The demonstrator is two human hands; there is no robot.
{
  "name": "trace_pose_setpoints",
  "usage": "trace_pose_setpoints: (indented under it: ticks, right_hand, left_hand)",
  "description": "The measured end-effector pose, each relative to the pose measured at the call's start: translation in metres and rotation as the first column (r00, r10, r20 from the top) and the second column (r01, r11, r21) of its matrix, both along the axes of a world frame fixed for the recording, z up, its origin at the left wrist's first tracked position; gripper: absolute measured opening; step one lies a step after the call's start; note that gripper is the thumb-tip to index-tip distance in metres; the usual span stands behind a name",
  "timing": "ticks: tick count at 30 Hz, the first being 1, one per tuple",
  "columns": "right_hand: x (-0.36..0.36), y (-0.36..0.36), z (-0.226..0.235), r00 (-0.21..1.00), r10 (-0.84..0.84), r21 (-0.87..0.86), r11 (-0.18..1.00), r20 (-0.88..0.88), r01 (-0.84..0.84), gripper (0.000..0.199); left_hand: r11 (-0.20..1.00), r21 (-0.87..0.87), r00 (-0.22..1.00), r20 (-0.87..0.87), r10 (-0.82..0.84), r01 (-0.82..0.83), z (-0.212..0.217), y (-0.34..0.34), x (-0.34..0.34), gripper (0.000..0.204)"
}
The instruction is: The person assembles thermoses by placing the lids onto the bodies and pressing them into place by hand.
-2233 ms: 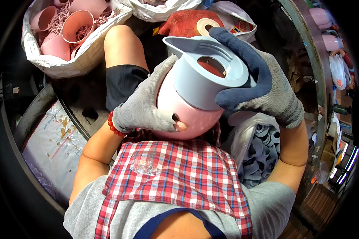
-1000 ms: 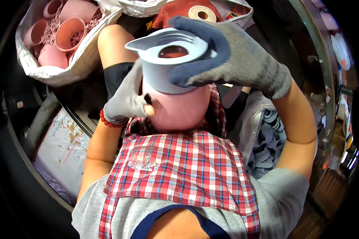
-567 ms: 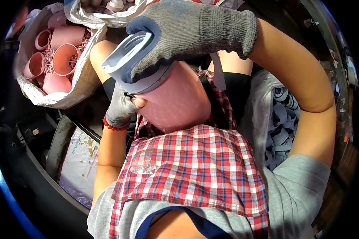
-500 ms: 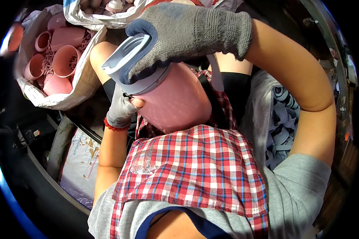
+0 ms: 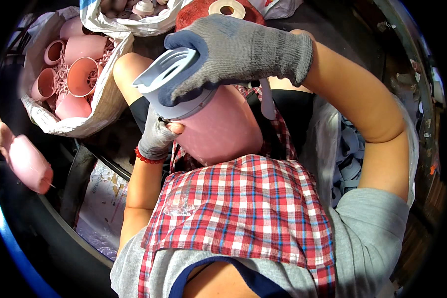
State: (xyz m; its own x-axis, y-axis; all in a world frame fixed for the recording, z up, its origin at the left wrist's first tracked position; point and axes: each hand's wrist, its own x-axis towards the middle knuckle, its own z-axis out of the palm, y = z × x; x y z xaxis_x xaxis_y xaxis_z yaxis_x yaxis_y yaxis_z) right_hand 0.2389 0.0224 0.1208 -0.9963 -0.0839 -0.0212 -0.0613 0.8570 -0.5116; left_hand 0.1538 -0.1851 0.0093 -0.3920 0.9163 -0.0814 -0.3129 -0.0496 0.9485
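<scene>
My right hand (image 5: 238, 52) is still pressing down, clenched over the lid (image 5: 171, 82). My left hand (image 5: 156, 136) keeps grasping the jug (image 5: 223, 131). Nothing is shifting much.

— How many pink jug bodies lie in the white sack (image 5: 104, 107) at upper left?
— Six pink jug bodies (image 5: 82, 75) that I can make out there; the heap may hide more.
— Elsewhere?
— One pink jug (image 5: 223, 129) mid-frame wearing one grey lid (image 5: 171, 82), one more pink one (image 5: 29, 163) at the left edge, and one tape roll (image 5: 227, 8) at top.
— Hands?
— Two gloved hands, left (image 5: 156, 136) and right (image 5: 233, 52).
</scene>
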Motion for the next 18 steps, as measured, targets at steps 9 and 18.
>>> trace_pose_setpoints:
  ticks: [9,18]
  right_hand:
    - [0.02,0.003,0.004,0.976,-0.153,-0.09,0.982,0.152,0.168,0.083]
    - [0.047,0.009,-0.017,0.968,-0.25,-0.215,0.945,0.011,0.246,0.071]
  left_hand:
    - [0.989,0.146,0.996,0.085,0.023,-0.035,0.024,0.036,0.003,0.109]
    - [0.991,0.115,0.995,0.062,-0.075,0.067,0.027,0.047,0.004,0.093]
